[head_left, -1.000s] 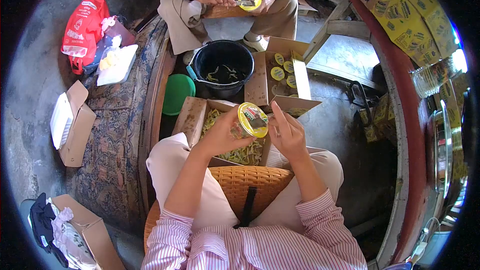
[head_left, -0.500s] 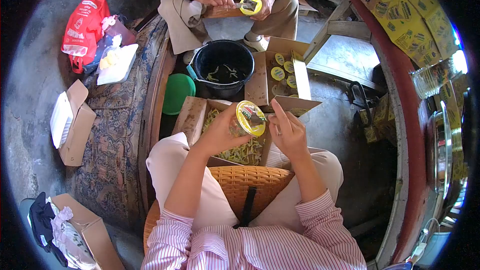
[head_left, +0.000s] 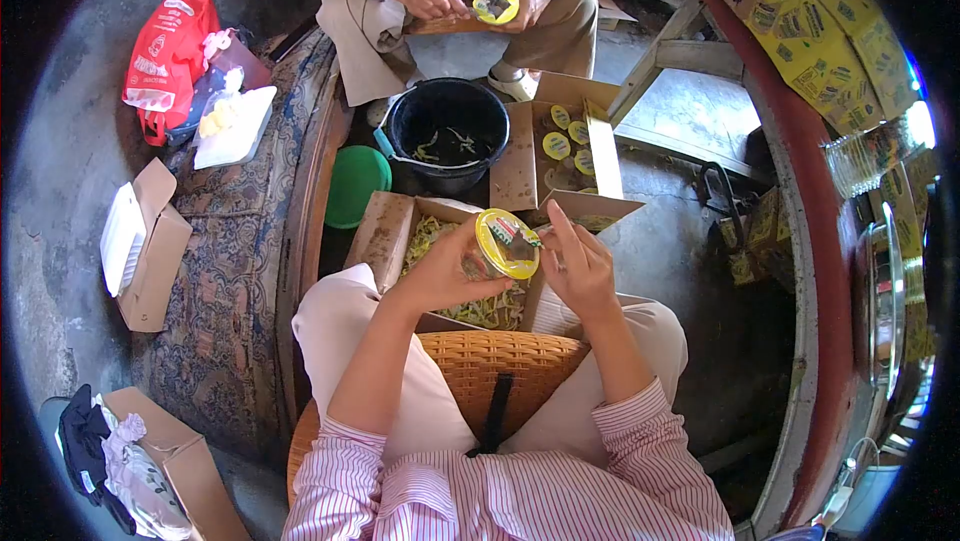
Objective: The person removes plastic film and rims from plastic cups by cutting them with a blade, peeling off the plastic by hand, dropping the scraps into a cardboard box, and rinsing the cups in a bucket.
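The left hand (head_left: 437, 271) is curled around the cup (head_left: 508, 244); right of it, the right hand (head_left: 580, 273) extends one finger, its pinch unclear.

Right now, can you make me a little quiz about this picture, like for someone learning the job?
1. Which of the camera wearer's hands is wrapped around the nearer cup, left or right?
2. True or false: the bucket is white.
3. What lies in the open box just in front of the wearer's knees?
A) shoes
B) yellow-green strips
C) spoons

Key:
1. The left hand.
2. False, it is black.
3. B.
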Motion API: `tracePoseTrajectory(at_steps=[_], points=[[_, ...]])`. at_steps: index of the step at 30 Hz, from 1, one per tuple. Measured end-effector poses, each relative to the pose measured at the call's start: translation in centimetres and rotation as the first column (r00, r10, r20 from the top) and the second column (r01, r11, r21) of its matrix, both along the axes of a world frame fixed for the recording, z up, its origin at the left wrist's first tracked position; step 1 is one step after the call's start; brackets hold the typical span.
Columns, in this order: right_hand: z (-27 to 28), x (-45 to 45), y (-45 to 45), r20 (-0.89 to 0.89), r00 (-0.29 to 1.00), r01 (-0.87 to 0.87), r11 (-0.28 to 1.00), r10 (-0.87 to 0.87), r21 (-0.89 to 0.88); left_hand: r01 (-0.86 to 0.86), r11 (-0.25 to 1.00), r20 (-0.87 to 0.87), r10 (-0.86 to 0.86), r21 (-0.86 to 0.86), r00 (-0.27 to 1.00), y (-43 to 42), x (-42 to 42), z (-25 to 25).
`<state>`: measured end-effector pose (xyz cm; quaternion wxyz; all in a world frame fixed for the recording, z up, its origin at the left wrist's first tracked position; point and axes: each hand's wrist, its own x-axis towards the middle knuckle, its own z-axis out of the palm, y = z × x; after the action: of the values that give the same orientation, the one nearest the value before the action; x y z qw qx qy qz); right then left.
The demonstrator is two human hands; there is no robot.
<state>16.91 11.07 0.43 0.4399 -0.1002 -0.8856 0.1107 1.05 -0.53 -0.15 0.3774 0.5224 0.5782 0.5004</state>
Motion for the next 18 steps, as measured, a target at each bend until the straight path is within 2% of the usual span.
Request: tracePoseTrajectory(at_steps=[2,5,8,11,14,18], points=[[-0.2,0.0,0.1,-0.001,1.0,-0.004,1.0,0.004,-0.017,0.023,1.0,0.021,-0.023,0.006,1.0,0.0,-0.1,0.1],[-0.2,-0.1,0.1,-0.04,0.999,-0.029,0.954,0.017,-0.299,0.096,0.994,0.137,-0.089,-0.052,0.987,-0.1,-0.5,0.7],[0.5,0.3,0.2,-0.01,1.0,0.003,0.885,-0.009,-0.466,0.099,0.995,0.203,-0.1,0.019,0.974,-0.1,-0.6,0.5],[0.4,0.4,0.3,0.007,1.0,-0.017,0.768,0.029,-0.64,0.098,0.994,0.19,-0.104,0.042,0.976,0.0,-0.8,-0.3],[0.8,0.4,0.2,0.005,1.0,-0.016,0.762,0.026,-0.647,0.034,0.999,0.175,-0.039,0.031,0.984,-0.1,-0.7,-0.2],[0.9,0.4,0.3,-0.005,1.0,0.008,0.893,-0.012,-0.449,0.035,0.999,0.154,-0.038,0.022,0.987,0.1,-0.9,0.2]])
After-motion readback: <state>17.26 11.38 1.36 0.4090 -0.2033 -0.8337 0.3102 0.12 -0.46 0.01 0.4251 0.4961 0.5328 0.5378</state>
